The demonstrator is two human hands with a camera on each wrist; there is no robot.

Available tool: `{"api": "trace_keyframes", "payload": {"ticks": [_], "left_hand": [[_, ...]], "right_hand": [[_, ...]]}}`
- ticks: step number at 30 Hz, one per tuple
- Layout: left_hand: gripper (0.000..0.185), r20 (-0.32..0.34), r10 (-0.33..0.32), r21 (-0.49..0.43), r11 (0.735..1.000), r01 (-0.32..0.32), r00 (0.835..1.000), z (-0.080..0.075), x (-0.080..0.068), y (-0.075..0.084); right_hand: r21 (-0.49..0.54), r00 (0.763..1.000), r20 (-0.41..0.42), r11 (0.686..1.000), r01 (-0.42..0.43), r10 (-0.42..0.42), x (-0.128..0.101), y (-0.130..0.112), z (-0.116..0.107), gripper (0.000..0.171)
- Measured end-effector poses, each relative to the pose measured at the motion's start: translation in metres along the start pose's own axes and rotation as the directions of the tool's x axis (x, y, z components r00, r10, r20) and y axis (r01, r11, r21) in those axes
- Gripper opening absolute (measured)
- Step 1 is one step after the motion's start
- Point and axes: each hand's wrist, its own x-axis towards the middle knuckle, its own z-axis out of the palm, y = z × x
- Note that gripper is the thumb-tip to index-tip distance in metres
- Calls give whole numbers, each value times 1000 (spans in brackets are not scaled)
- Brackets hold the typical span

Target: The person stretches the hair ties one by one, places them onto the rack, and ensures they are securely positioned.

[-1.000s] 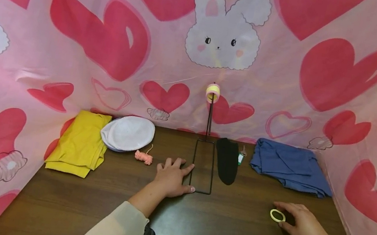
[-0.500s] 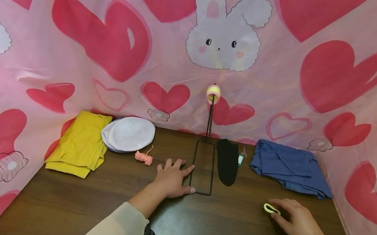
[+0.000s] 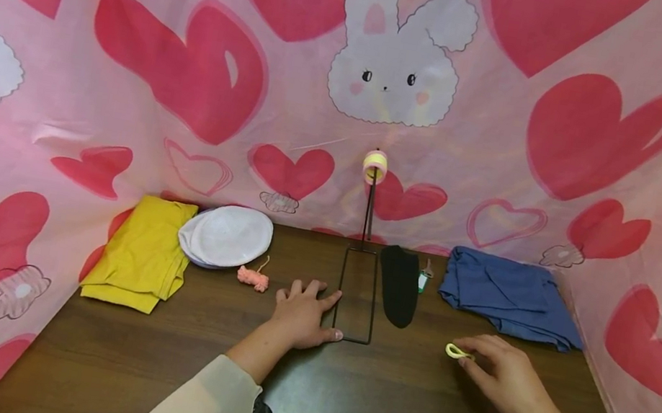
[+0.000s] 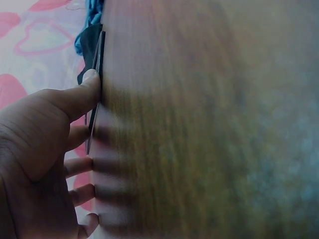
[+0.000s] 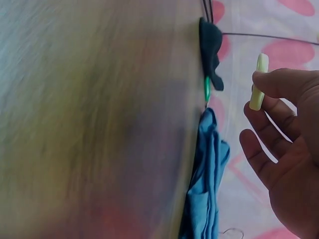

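Fingers point(image 3: 467, 350) pinching pale-yellow ring point(image 3: 455, 351), glossy wood table point(image 3: 402, 408)

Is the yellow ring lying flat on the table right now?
No, the right hand pinches the yellow ring and holds it off the table, as the right wrist view shows.

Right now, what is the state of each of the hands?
Left hand: open, resting flat on the table beside the wire stand.
Right hand: pinching the yellow ring.

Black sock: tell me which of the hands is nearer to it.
Left. The left hand rests on the stand's wire base beside the black sock; the right hand, pinching a yellow ring, is farther.
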Motion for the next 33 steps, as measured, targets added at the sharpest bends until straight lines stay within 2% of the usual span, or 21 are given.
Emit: {"api": "trace_keyframes", "payload": {"ticks": [10, 18, 26, 33], "left_hand": [[83, -3, 0, 1, 1000, 0, 1000, 0, 0, 0], [83, 2, -1, -9, 1000, 1, 1000, -1, -1, 1], [83, -4, 2, -5, 1000, -2, 1000, 0, 0, 0], [83, -5, -2, 6, 1000, 2, 1000, 1, 0, 0]], "right_hand": [[36, 998, -19, 998, 59, -58, 16, -13, 0, 40], [114, 991, -55, 985, 131, -125, 34, -30, 1, 41], [154, 986, -44, 974, 165, -160, 51, -45, 4, 36], [162, 977, -92, 965, 208, -195, 70, -59, 6, 35]]}}
